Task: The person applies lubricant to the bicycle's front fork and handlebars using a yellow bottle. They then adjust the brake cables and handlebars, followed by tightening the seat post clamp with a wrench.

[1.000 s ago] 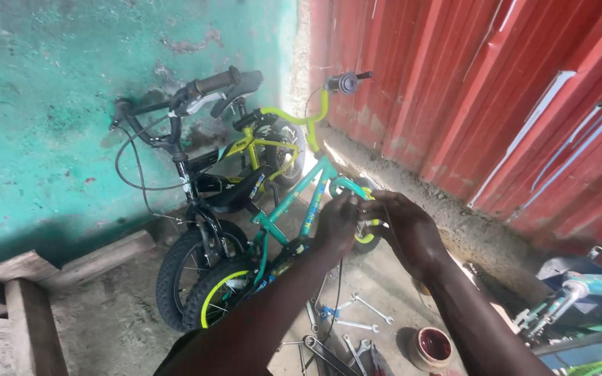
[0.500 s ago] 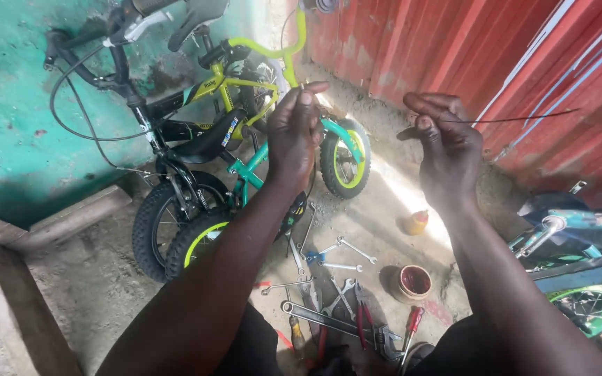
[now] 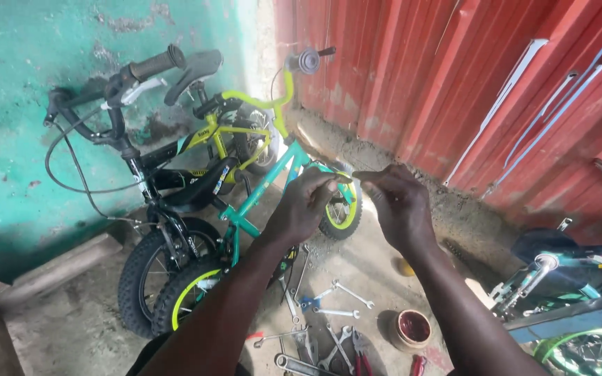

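Observation:
My left hand (image 3: 306, 203) and my right hand (image 3: 400, 206) meet fingertip to fingertip in the middle of the view. Both pinch a small thin metal piece (image 3: 346, 177), whose exact shape I cannot make out. Right behind the hands leans a teal child's bicycle (image 3: 259, 202) with yellow-green handlebars and a small front wheel (image 3: 343, 212). A black bicycle (image 3: 155, 188) with a black saddle stands against it on the left.
Several wrenches (image 3: 336, 292) and pliers lie on the dirt floor below my arms, beside a round tin with red inside (image 3: 412, 327). A red corrugated metal wall (image 3: 496, 90) runs along the right, a turquoise wall (image 3: 15, 139) along the left. Another blue-green bicycle (image 3: 573, 278) lies at the right.
My hands were apart, the right one holding a long thin wire up. They have come together in front of the teal bicycle, and the view has tilted down slightly.

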